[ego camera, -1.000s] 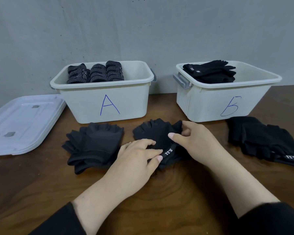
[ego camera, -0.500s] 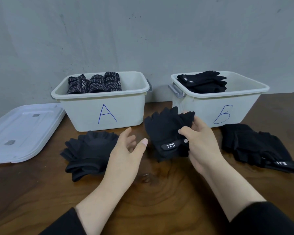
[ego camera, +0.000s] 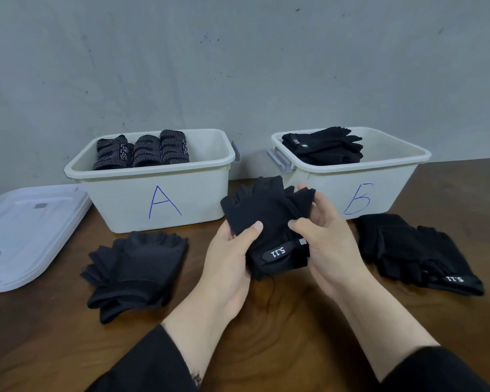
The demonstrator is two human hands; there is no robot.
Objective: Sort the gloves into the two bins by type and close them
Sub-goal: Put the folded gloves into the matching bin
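Black fabric forms the fingerless glove that is held above the middle of the wooden surface, in front of the gap between the two bins. It is gripped from both sides: the left hand is curled round its left edge with the thumb pressed on top, and the right hand is wrapped round its right edge, thumb laid across the fabric. A wrist strap marked 5.11 faces the camera.

On the surface, a pile of black fingerless gloves lies toward the left, and a second pile of black gloves lies toward the right, just before bin B. Bin A stands at the far edge, left of bin B; both are white and uncovered. Patterned knit gloves are stood in bin A, and black full-finger gloves are laid in bin B. A white lid rests flat at the left edge.
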